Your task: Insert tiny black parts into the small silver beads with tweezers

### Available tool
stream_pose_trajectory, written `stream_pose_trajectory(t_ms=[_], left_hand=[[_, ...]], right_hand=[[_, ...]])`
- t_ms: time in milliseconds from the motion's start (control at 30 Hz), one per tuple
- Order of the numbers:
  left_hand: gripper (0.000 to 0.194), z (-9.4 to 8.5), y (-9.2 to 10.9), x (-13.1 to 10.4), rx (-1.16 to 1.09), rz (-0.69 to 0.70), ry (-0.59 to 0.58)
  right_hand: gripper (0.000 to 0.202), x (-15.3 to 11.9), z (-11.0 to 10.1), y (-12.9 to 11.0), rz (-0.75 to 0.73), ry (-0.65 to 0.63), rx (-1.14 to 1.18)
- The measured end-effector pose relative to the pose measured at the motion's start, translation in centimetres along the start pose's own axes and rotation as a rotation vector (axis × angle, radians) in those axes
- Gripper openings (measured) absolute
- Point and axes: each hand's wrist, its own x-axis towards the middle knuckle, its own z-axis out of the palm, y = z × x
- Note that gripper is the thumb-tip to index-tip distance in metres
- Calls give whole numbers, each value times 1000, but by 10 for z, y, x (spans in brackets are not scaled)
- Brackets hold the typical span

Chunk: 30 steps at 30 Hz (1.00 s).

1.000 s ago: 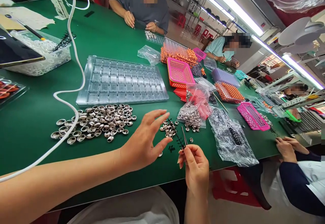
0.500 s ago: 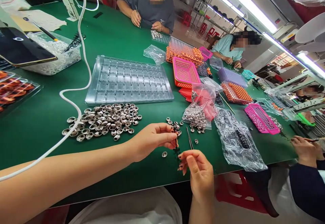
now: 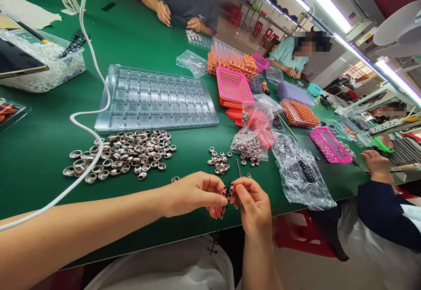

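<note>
My left hand (image 3: pixel 204 196) is closed in a pinch on a thin black plastic strip (image 3: pixel 227 189) with short side branches. Its lower end hangs below my fingers, over the table's front edge. At the upper end, the fingertips of my right hand (image 3: pixel 253 204) pinch together on the strip, close beside the left fingertips. Whether they hold a loose small piece is hidden. Just behind the right hand lie metal tweezers (image 3: pixel 239 169), partly covered by it. Small silver metal cups (image 3: pixel 219 160) are scattered beyond my hands, and a larger pile of silver cups (image 3: pixel 131 152) lies to the left.
A clear compartment tray (image 3: pixel 158 99) sits behind the pile. A white cable (image 3: pixel 87 125) crosses the left side. Pink baskets (image 3: pixel 235 84), a bag of silver parts (image 3: pixel 250 143) and crumpled plastic wrap (image 3: pixel 296 171) lie to the right. Co-workers sit across the table and at right.
My right hand has gone from the strip's lower end to its upper end, beside my left fingers. The strip now hangs below my left hand. The whole view has shifted slightly.
</note>
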Motion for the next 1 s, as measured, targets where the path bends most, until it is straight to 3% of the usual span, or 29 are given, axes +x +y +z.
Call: stream_pose_trajectory(t_ms=[233, 333, 467, 533, 600, 667, 767, 867, 1000], left_hand=[[34, 0, -2, -1, 33, 12, -23], [35, 2, -1, -2, 63, 38, 6], [45, 4, 4, -6, 185, 176, 226], [44, 6, 7, -8, 260, 223, 330], [46, 7, 9, -9, 259, 216, 348], [56, 8, 10, -8, 154, 140, 285], [67, 8, 10, -5, -62, -34, 163], [59, 4, 10, -4, -105, -102, 130], [50, -3, 9, -2, -71, -75, 174]], right_hand=[[16, -1, 2, 1, 52, -43, 19], [18, 3, 0, -7, -3, -4, -8], [17, 8, -7, -27, -267, 181, -47], [11, 6, -10, -34, -475, 268, -143], [5, 2, -11, -37, -720, 310, -330], [21, -1, -11, -36, -967, 230, -567], [31, -1, -9, -32, -1217, -78, -845], [29, 5, -6, -27, -1287, -246, -960], [33, 8, -4, -14, -1220, -202, -937]])
